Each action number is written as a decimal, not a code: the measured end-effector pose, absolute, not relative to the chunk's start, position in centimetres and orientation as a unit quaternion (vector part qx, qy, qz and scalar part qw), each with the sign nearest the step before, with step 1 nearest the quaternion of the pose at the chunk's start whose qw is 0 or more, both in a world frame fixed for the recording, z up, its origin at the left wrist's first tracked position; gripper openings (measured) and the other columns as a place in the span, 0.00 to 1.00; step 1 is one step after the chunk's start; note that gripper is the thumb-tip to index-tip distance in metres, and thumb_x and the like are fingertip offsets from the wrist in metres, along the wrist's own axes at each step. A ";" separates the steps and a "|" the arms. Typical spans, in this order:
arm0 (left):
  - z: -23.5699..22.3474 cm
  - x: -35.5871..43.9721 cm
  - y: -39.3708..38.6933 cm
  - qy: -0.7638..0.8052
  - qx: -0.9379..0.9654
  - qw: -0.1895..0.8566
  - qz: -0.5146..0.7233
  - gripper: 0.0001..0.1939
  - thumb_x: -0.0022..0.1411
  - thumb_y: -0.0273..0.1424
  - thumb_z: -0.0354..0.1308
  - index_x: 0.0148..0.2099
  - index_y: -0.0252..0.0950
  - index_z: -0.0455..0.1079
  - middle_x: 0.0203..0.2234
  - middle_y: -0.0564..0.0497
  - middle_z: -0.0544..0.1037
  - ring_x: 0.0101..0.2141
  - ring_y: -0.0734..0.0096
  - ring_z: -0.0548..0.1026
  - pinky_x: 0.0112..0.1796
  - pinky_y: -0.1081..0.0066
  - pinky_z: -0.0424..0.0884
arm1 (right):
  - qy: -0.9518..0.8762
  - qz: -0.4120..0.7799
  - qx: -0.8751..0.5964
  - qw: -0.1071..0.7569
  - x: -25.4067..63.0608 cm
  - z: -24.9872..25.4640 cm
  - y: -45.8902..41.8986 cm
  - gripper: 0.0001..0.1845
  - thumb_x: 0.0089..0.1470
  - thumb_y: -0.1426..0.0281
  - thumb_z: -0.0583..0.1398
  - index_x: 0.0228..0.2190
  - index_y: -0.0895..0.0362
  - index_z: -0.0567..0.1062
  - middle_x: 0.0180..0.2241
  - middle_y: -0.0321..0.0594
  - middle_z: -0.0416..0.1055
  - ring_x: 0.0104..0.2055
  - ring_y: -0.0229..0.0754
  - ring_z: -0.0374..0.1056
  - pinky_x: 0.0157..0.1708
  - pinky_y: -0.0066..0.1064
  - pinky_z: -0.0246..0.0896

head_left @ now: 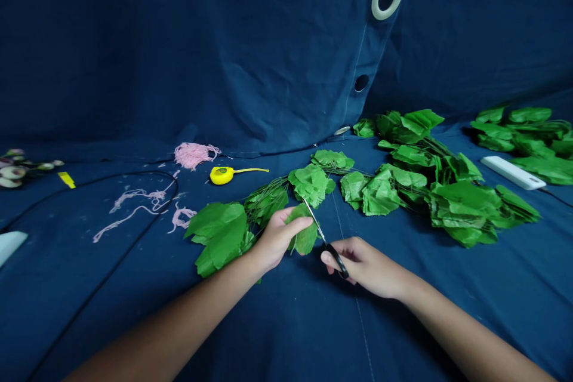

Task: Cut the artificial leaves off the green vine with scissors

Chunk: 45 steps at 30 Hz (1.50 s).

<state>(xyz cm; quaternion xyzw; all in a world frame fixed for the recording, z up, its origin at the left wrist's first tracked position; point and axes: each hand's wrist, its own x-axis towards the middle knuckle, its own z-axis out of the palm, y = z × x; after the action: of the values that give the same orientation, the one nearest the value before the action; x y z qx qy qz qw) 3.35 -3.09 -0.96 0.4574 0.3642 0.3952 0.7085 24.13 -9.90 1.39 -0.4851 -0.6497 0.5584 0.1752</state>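
Observation:
My left hand [281, 236] pinches a green artificial leaf [306, 241] between thumb and fingers. In my right hand [358, 265] is a pair of scissors [336, 259] with black handles, my fingers around the grips. Its metal blades point up and left, lying against the held leaf's edge. Whether the blades are parted I cannot tell. Just beyond my hands sits a stacked leaf bunch [310, 184] on thin stems. To the left, larger leaves [219, 233] lie partly behind my left hand and wrist.
Piles of leaf garland [465, 206] spread to the right, near a white power strip [514, 172]. A yellow tape measure [222, 175], pink yarn [193, 155] and loose pink strands [134, 206] lie left of the middle. A black cable [120, 271] curves across the blue cloth. Flower buds [12, 174] sit far left.

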 end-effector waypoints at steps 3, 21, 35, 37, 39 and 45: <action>-0.9 3.4 -3.1 0.358 0.454 0.712 0.399 0.11 0.60 0.37 0.67 0.36 0.34 0.73 0.20 0.54 0.74 0.18 0.74 0.69 0.16 0.75 0.66 | -0.650 0.560 -0.482 0.178 24.2 1.5 -10.0 0.31 0.63 0.44 0.58 0.33 0.61 0.76 0.22 0.33 0.61 0.25 0.29 0.54 0.25 0.19 0.47; -1.4 3.5 -3.2 0.382 0.438 0.694 0.424 0.15 0.56 0.36 0.71 0.43 0.32 0.80 0.32 0.46 0.83 0.29 0.69 0.79 0.32 0.72 0.73 | -0.640 0.569 -0.490 0.161 24.5 1.3 -9.9 0.33 0.63 0.42 0.56 0.35 0.61 0.76 0.23 0.34 0.62 0.25 0.31 0.57 0.26 0.21 0.50; -1.3 3.5 -3.4 0.382 0.444 0.685 0.433 0.13 0.56 0.35 0.71 0.41 0.32 0.79 0.32 0.47 0.83 0.28 0.70 0.78 0.32 0.72 0.73 | -0.638 0.574 -0.484 0.172 24.4 1.2 -9.8 0.34 0.62 0.41 0.56 0.35 0.62 0.75 0.22 0.33 0.61 0.24 0.30 0.55 0.25 0.21 0.49; -1.4 3.5 -3.4 0.383 0.447 0.681 0.437 0.13 0.56 0.35 0.71 0.40 0.32 0.79 0.32 0.48 0.83 0.28 0.70 0.78 0.32 0.72 0.73 | -0.639 0.574 -0.483 0.171 24.4 1.2 -9.8 0.33 0.62 0.42 0.56 0.35 0.62 0.75 0.22 0.33 0.61 0.24 0.30 0.55 0.25 0.21 0.49; -1.5 3.5 -3.4 0.381 0.449 0.680 0.437 0.13 0.57 0.36 0.71 0.40 0.32 0.79 0.32 0.48 0.83 0.28 0.70 0.78 0.32 0.72 0.73 | -0.639 0.573 -0.485 0.170 24.3 1.2 -9.8 0.33 0.62 0.42 0.56 0.35 0.62 0.75 0.22 0.33 0.60 0.24 0.30 0.55 0.25 0.21 0.49; -1.4 3.4 -3.4 0.385 0.451 0.681 0.429 0.15 0.56 0.37 0.71 0.42 0.32 0.80 0.33 0.46 0.83 0.30 0.67 0.79 0.33 0.70 0.74 | -0.645 0.563 -0.488 0.170 24.3 1.3 -9.9 0.33 0.62 0.42 0.57 0.34 0.62 0.75 0.23 0.34 0.61 0.25 0.30 0.56 0.25 0.20 0.48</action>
<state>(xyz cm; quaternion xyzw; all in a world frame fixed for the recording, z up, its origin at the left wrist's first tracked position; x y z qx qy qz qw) 3.43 -3.38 -1.39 0.4513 0.3848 0.4291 0.6813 24.30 -9.90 1.34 -0.4881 -0.6454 0.5626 0.1696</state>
